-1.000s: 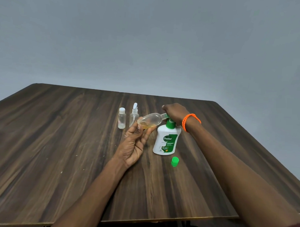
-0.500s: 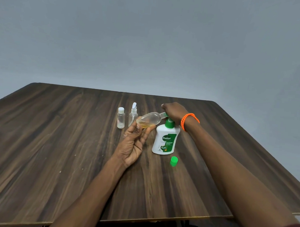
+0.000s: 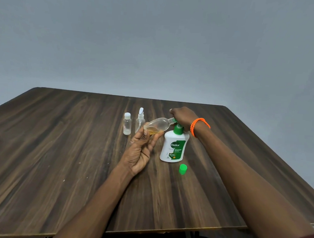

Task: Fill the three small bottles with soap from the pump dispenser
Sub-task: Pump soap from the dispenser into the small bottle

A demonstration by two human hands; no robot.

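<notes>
Bottle (image 3: pixel 156 126) tilted at dispenser (image 3: pixel 173 147) nozzle

Very little is changing over this last second. The left hand (image 3: pixel 140 152) is keeping the tilted small bottle (image 3: pixel 156 126) at nearly the same place, with its mouth at the nozzle, and is moving only a little to the side and back. The right hand (image 3: pixel 183 116) is staying on top of the pump dispenser (image 3: pixel 173 147) and is perhaps rising very slightly. The amber soap (image 3: pixel 152 131) lying in the low side of the bottle is looking about the same in amount; whether it is growing cannot be told. The whole view is swaying slightly and is returning.
</notes>
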